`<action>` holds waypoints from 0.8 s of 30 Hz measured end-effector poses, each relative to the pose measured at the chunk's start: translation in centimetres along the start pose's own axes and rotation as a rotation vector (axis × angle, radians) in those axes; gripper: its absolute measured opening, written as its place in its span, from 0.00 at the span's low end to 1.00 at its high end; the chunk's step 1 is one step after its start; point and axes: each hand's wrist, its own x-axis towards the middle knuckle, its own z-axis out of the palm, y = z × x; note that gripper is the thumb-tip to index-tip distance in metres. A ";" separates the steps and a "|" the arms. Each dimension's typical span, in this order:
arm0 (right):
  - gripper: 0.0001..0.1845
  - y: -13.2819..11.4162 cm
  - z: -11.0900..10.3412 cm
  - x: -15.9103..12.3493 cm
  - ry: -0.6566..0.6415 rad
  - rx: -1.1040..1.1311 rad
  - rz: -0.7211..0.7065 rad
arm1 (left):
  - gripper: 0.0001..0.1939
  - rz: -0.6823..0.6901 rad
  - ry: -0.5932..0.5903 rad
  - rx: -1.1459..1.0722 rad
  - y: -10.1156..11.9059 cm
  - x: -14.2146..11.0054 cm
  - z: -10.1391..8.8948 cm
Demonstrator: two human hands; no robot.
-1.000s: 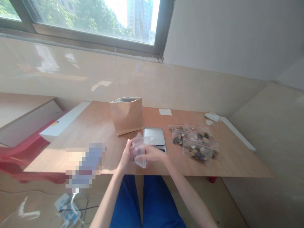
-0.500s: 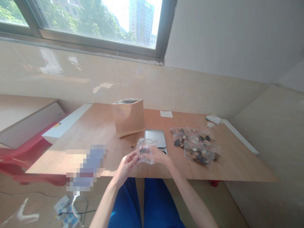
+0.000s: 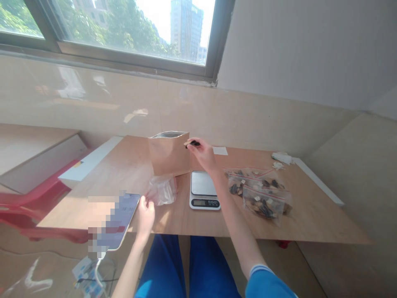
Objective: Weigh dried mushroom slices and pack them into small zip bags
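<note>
My right hand (image 3: pixel 203 153) is raised over the table, its fingers pinching a dark, pale-edged piece of dried fungus (image 3: pixel 192 143) beside the top right corner of a brown paper pouch (image 3: pixel 170 155). The pouch stands upright with its silvery mouth open. Lower down on the left, my left hand (image 3: pixel 146 213) has its fingers closed at the edge of a crumpled clear zip bag (image 3: pixel 163 190), which looks to have little or nothing in it. Under my right forearm lies a kitchen scale (image 3: pixel 203 184) with a steel plate, partly covered by the arm.
Several clear zip bags of dark dried pieces (image 3: pixel 262 205) lie on the right. A phone (image 3: pixel 125 219), partly blurred out, rests at the left front edge. White paper (image 3: pixel 221 151) and crumpled white scraps (image 3: pixel 282 158) are at the back. A red stool (image 3: pixel 62 203) stands left.
My right hand has left the clear bag and risen to the pouch with a dark piece. My left hand and the bag have moved left, uncovering the scale's display.
</note>
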 end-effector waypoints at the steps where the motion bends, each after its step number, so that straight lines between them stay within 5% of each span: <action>1: 0.11 -0.1 0.5 1.9 0.034 -0.031 -0.057 | 0.23 0.005 0.026 0.061 0.0 -0.1 0.1; 6: 0.07 0.8 3.1 7.6 0.018 -0.246 -0.181 | 0.31 0.082 0.128 0.209 -0.5 -1.0 0.9; 11: 0.04 2.6 4.4 8.0 -0.099 -0.446 -0.111 | 0.29 0.426 0.301 0.325 0.0 -1.6 1.4; 15: 0.06 2.8 4.2 7.7 -0.129 -0.502 -0.132 | 0.22 0.649 0.123 0.487 1.1 -1.7 2.4; 20: 0.14 2.2 3.4 7.1 -0.266 -0.655 -0.139 | 0.15 0.502 -0.164 0.753 0.3 -1.2 5.2; 24: 0.14 1.7 2.7 5.4 -0.204 -0.687 -0.203 | 0.15 0.502 -0.169 0.749 -1.1 -0.9 6.3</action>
